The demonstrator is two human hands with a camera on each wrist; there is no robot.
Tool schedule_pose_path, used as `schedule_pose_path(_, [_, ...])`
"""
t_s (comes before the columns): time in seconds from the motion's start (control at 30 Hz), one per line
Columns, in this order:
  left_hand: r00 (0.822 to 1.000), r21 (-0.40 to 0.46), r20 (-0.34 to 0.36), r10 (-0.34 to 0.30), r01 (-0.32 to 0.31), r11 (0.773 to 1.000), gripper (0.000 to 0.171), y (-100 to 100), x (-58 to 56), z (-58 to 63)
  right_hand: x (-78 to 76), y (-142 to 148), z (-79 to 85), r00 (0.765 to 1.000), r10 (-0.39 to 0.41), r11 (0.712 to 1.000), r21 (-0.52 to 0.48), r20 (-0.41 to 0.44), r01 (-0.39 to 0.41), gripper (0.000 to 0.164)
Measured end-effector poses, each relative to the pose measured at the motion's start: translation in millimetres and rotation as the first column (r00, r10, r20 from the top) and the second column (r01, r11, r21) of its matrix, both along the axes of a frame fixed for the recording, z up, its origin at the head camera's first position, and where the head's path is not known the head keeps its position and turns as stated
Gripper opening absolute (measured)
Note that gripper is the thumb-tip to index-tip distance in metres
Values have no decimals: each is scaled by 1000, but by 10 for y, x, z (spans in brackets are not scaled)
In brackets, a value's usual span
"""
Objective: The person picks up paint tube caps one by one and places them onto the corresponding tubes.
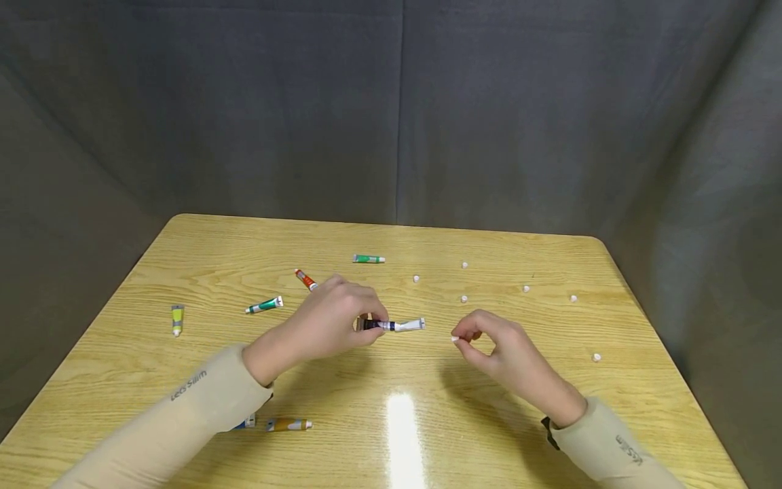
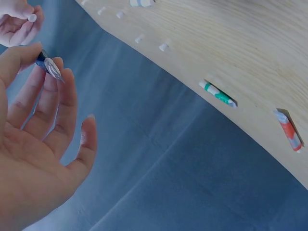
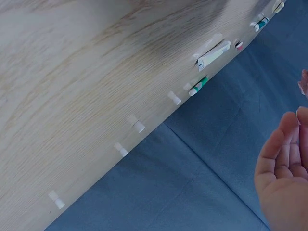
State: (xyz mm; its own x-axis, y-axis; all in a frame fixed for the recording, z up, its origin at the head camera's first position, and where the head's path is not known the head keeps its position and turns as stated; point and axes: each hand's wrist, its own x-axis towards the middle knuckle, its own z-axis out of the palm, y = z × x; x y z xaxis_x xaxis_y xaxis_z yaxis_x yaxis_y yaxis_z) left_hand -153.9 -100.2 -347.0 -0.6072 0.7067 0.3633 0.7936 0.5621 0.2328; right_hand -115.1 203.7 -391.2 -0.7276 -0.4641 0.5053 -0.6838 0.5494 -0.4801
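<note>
Over the middle of the table, my left hand (image 1: 332,316) pinches a dark paint tube (image 1: 374,325) between thumb and fingers. The left wrist view shows its crimped silvery end (image 2: 52,67) at my fingertips. In the head view a white paint tube (image 1: 412,325) lies just beyond the dark one, apparently on the tabletop. To the right, my right hand (image 1: 504,350) pinches a small white cap (image 1: 455,338) between thumb and forefinger. The right wrist view catches my right fingers (image 3: 269,159) at its edge, but the cap is hidden there.
Several white caps, one at the right (image 1: 597,357), lie scattered on the wooden table (image 1: 342,455). Around the left hand lie a red tube (image 1: 305,279), two green tubes, one farther back (image 1: 369,259), a yellow tube (image 1: 177,320), an ochre tube (image 1: 288,424) and a partly covered blue tube (image 1: 247,422).
</note>
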Motion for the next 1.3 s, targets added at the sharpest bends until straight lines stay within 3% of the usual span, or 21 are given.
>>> schedule_pose_path(0.37, [999, 17, 9, -48, 48, 999, 5, 119, 23, -19, -11, -124, 18, 997, 17, 997, -69, -81, -22, 29])
schedule_pose_path(0.63, [997, 42, 10, -83, 82, 996, 5, 199, 29, -19, -30, -225, 38, 991, 77, 988, -125, -113, -91, 26])
schedule_pose_path(0.97, [996, 32, -1, -90, 90, 995, 5, 302, 53, -7, -11, -311, 32, 995, 93, 984, -147, -42, -98, 25])
schedule_pose_path(1.3, [995, 15, -16, -101, 101, 995, 5, 326, 84, -13, -12, -320, -20, 993, 105, 983, -146, -50, -111, 26])
